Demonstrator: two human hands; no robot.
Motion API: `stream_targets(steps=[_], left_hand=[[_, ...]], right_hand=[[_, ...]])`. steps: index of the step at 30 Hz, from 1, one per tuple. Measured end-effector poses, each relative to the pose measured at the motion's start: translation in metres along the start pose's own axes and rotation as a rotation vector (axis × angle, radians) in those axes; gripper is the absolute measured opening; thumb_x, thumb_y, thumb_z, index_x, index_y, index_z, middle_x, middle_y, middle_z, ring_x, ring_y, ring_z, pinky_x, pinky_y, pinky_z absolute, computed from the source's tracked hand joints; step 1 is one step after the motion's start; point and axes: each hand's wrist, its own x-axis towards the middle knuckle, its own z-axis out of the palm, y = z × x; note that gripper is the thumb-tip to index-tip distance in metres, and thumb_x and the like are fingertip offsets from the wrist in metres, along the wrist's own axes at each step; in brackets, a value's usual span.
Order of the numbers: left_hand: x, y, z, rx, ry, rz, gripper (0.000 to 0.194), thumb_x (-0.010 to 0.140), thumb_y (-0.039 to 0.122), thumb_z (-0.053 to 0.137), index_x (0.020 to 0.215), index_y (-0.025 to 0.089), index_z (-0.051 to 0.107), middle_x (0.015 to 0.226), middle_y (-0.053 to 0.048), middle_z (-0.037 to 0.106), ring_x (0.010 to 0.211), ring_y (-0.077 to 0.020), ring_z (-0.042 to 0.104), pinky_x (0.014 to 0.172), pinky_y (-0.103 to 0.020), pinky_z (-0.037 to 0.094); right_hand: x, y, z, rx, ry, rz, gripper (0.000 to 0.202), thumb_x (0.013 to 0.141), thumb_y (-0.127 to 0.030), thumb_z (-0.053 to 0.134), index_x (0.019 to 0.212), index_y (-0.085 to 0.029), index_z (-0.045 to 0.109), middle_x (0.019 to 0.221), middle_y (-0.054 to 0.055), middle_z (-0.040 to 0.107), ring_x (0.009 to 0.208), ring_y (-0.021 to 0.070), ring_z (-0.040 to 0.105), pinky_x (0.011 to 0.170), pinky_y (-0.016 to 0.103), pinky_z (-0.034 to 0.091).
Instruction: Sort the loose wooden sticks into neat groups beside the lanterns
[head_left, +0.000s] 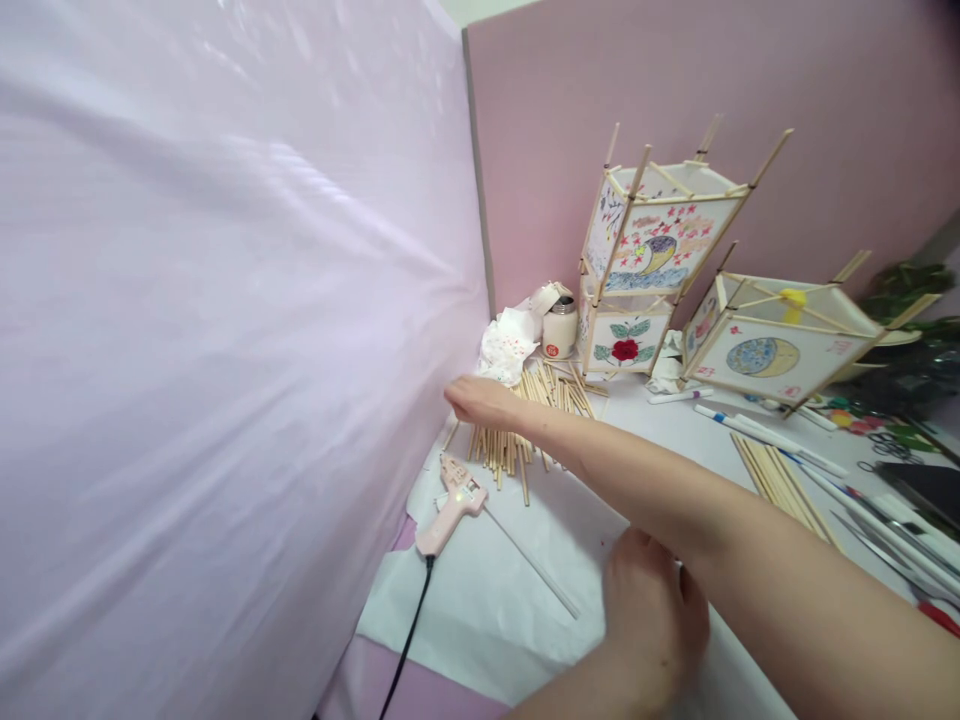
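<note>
The fingers of my right hand (484,403) are curled in, right by a pile of thin sticks (500,452). I can't tell if they hold one. My left hand (651,600) is curled too, below my right arm (720,510), and I can't see what's in it. Nearer me than my right fingers is a pink glue gun (454,515). Past them are a jar (558,332) and a painted lantern (675,245).

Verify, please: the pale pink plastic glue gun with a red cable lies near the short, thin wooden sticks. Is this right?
Not quite: in the head view, the cable is black. The pale pink glue gun does lie near the short, thin wooden sticks.
</note>
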Motion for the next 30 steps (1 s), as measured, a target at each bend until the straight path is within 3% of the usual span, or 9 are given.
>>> stream_targets(steps=[3, 6, 9, 12, 16, 19, 21, 25, 30], left_hand=[[-0.001, -0.008, 0.005, 0.063, 0.063, 0.011, 0.024, 0.074, 0.011, 0.05, 0.091, 0.023, 0.061, 0.096, -0.007, 0.063, 0.092, -0.0265, 0.056, 0.079, -0.039, 0.043], [-0.001, -0.011, 0.008, 0.091, 0.086, 0.034, 0.018, 0.074, 0.011, 0.05, 0.085, 0.022, 0.06, 0.09, -0.004, 0.061, 0.088, -0.0222, 0.056, 0.076, -0.035, 0.043], [-0.001, -0.01, 0.009, 0.092, 0.096, 0.076, 0.017, 0.076, 0.009, 0.048, 0.083, 0.021, 0.058, 0.089, -0.002, 0.059, 0.086, -0.0186, 0.055, 0.075, -0.031, 0.042], [-0.001, -0.009, 0.009, 0.086, 0.106, 0.103, 0.018, 0.076, 0.007, 0.047, 0.083, 0.021, 0.055, 0.088, 0.0, 0.058, 0.084, -0.0161, 0.054, 0.075, -0.028, 0.042], [-0.001, -0.01, 0.011, 0.095, 0.113, 0.108, 0.017, 0.077, 0.007, 0.047, 0.082, 0.021, 0.053, 0.086, 0.001, 0.057, 0.082, -0.0149, 0.053, 0.073, -0.027, 0.041], [-0.001, -0.011, 0.012, 0.102, 0.111, 0.107, 0.017, 0.077, 0.007, 0.047, 0.082, 0.021, 0.053, 0.086, 0.001, 0.057, 0.082, -0.0151, 0.052, 0.074, -0.027, 0.041], [-0.001, -0.01, 0.011, 0.103, 0.108, 0.104, 0.017, 0.077, 0.007, 0.046, 0.083, 0.022, 0.053, 0.087, 0.001, 0.057, 0.083, -0.0153, 0.053, 0.074, -0.027, 0.041], [-0.002, -0.009, 0.009, 0.1, 0.099, 0.094, 0.016, 0.076, 0.008, 0.047, 0.083, 0.021, 0.055, 0.088, 0.0, 0.058, 0.085, -0.0159, 0.053, 0.074, -0.028, 0.041], [-0.003, -0.009, 0.009, 0.096, 0.083, 0.042, 0.017, 0.075, 0.011, 0.049, 0.084, 0.022, 0.058, 0.091, -0.001, 0.059, 0.088, -0.018, 0.054, 0.076, -0.03, 0.041]], right_hand=[[-0.029, 0.008, -0.032, 0.24, 0.244, 0.429, 0.021, 0.093, -0.02, 0.039, 0.111, -0.015, 0.05, 0.083, 0.006, 0.065, 0.071, 0.0172, 0.057, 0.063, 0.026, 0.038], [-0.082, 0.028, -0.064, 0.42, 0.279, 0.623, 0.028, 0.088, -0.015, 0.046, 0.116, -0.016, 0.046, 0.071, 0.0, 0.064, 0.06, 0.0138, 0.056, 0.056, 0.023, 0.037], [-0.148, 0.045, -0.085, 0.539, 0.064, 0.806, 0.018, 0.085, -0.016, 0.053, 0.103, -0.016, 0.052, 0.069, 0.001, 0.067, 0.05, 0.0108, 0.055, 0.046, 0.02, 0.037], [-0.207, 0.05, -0.088, 0.536, -0.104, 0.949, 0.016, 0.083, -0.014, 0.055, 0.099, -0.016, 0.053, 0.069, 0.002, 0.068, 0.047, 0.011, 0.057, 0.042, 0.019, 0.039], [-0.247, 0.045, -0.076, 0.445, -0.297, 0.959, 0.021, 0.082, -0.022, 0.061, 0.101, -0.014, 0.058, 0.086, 0.009, 0.071, 0.064, 0.0169, 0.067, 0.054, 0.023, 0.048], [-0.238, 0.044, -0.073, 0.282, -0.214, 0.821, 0.029, 0.081, -0.027, 0.064, 0.106, -0.014, 0.061, 0.107, 0.013, 0.068, 0.09, 0.0222, 0.067, 0.075, 0.028, 0.05], [-0.217, 0.048, -0.076, 0.278, -0.125, 0.772, 0.027, 0.082, -0.027, 0.063, 0.106, -0.014, 0.062, 0.109, 0.011, 0.068, 0.094, 0.0223, 0.065, 0.079, 0.029, 0.049], [-0.153, 0.064, -0.07, 0.491, -0.042, 0.773, 0.018, 0.082, -0.025, 0.062, 0.097, -0.015, 0.065, 0.098, 0.01, 0.069, 0.087, 0.02, 0.064, 0.073, 0.027, 0.05], [-0.075, 0.086, -0.029, 0.895, 0.013, 0.963, 0.016, 0.081, -0.02, 0.063, 0.096, -0.016, 0.067, 0.099, 0.01, 0.066, 0.08, 0.0164, 0.062, 0.061, 0.023, 0.053]])
